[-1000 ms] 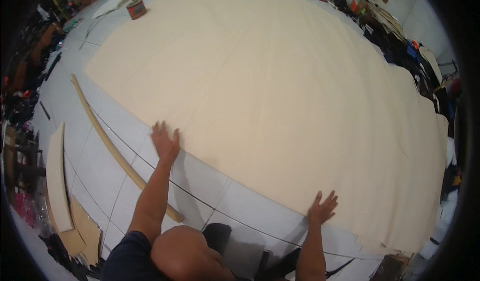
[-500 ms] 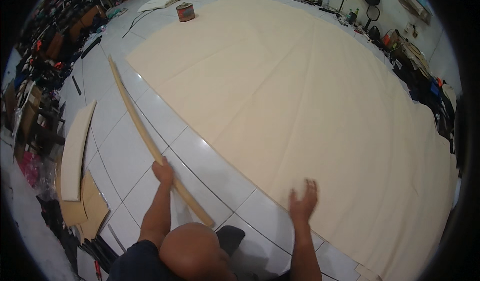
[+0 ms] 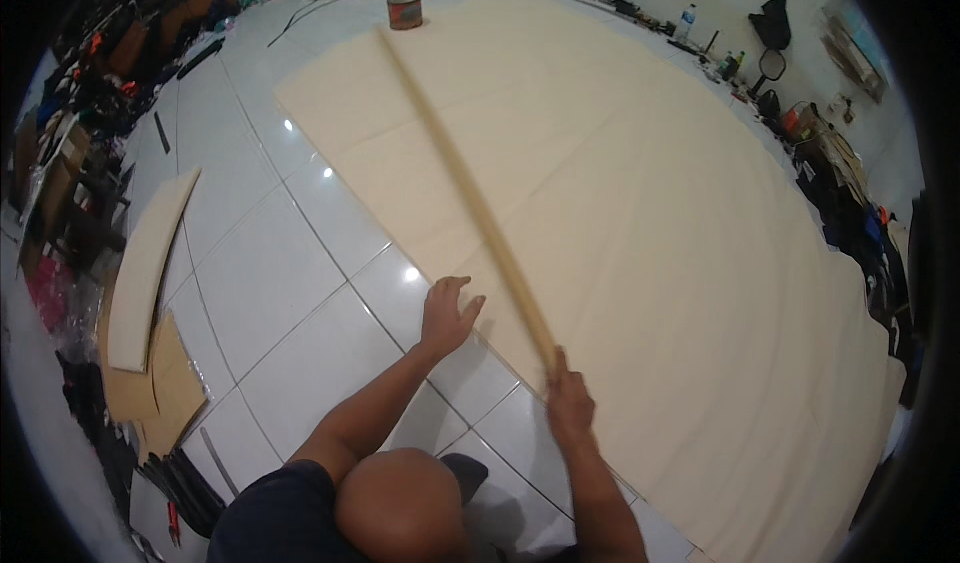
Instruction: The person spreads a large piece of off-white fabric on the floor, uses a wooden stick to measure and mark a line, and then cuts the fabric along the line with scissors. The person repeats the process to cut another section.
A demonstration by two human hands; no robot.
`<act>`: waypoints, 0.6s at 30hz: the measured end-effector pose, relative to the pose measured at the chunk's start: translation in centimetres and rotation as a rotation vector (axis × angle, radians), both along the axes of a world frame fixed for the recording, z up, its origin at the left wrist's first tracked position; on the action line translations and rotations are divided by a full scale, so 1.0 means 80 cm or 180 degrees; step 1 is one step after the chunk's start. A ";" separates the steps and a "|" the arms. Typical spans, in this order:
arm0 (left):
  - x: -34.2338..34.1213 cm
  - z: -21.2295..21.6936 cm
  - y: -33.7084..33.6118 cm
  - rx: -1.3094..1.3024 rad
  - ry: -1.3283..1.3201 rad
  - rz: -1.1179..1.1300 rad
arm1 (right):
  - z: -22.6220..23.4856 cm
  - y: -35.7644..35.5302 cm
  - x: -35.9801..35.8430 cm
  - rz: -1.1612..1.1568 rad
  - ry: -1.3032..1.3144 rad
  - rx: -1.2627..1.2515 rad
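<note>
A large cream cloth lies spread on the tiled floor, with faint creases running across it. Over it stretches a long, straight tan pole, slanting from near my right hand up to the far left side. My right hand is closed round the near end of the pole, at the cloth's near edge. My left hand has its fingers spread and holds nothing; it hovers at or touches the cloth's left edge, I cannot tell which. At the far end of the pole stands a round red-brown tin.
On the left, a long cream padded piece lies on tan sheets. Dark heaped clothes and clutter line the far left. Along the right wall stand a water bottle, small items and bags.
The pole has gone from my left hand on the tiles to my right hand over the cloth. My left hand has let go and moved right.
</note>
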State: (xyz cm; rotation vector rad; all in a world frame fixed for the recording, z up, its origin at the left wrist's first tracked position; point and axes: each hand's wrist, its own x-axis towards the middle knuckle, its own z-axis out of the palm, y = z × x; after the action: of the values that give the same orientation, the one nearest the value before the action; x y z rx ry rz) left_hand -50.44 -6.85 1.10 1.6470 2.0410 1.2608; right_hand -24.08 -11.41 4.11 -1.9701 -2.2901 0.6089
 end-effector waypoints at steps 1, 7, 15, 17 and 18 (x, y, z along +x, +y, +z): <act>0.005 -0.001 -0.007 0.0226 0.0187 0.0071 | -0.008 -0.002 0.029 0.0012 -0.0099 0.0033; -0.023 -0.041 -0.035 0.0284 -0.0180 0.0560 | 0.013 0.003 0.068 0.0456 -0.0072 0.0141; -0.093 -0.066 -0.040 0.0373 0.0117 0.1349 | 0.007 -0.064 0.048 0.1236 -0.0002 0.0073; -0.096 -0.065 -0.036 0.0193 0.0182 0.1543 | 0.009 -0.071 0.044 0.1179 -0.0102 0.0135; -0.101 -0.064 -0.031 0.0223 0.0278 0.1667 | 0.011 -0.070 0.040 0.1117 -0.0058 0.0117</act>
State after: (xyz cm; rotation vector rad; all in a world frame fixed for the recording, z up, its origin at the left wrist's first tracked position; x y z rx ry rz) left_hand -58.50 -9.32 -4.02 1.2472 2.6196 1.4430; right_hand -20.90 -17.00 4.99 -1.5729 -2.6598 0.5666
